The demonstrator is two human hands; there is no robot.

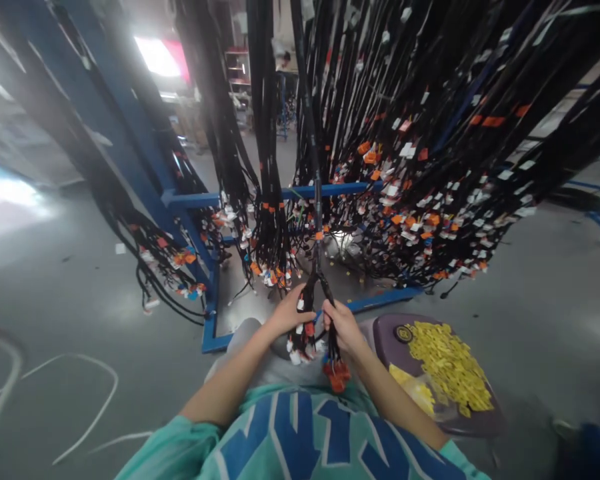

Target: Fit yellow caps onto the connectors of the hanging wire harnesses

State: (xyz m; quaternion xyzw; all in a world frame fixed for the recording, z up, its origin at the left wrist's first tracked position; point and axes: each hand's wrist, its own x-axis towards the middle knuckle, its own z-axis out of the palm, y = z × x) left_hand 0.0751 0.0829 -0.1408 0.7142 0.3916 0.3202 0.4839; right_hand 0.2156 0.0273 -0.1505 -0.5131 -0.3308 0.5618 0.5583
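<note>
A black taped wiring harness (317, 200) hangs down in front of me and splits into two branches just above my hands. My left hand (291, 312) is closed around the left branch, whose lower end carries white and red connectors (303, 343). In my right hand (344, 324) I grip the right branch, with a cluster of orange connectors (337, 375) dangling below it. Both hands are close together over my lap. Parts of the fingers are hidden behind the wires.
Many more harnesses (425, 167) hang from a blue metal frame (210, 293), thickest on the right. At my right stands a purple stool (390, 333) bearing a heap of small yellow pieces (450, 363), a tape roll (404, 333) and a plastic bag (415, 390).
</note>
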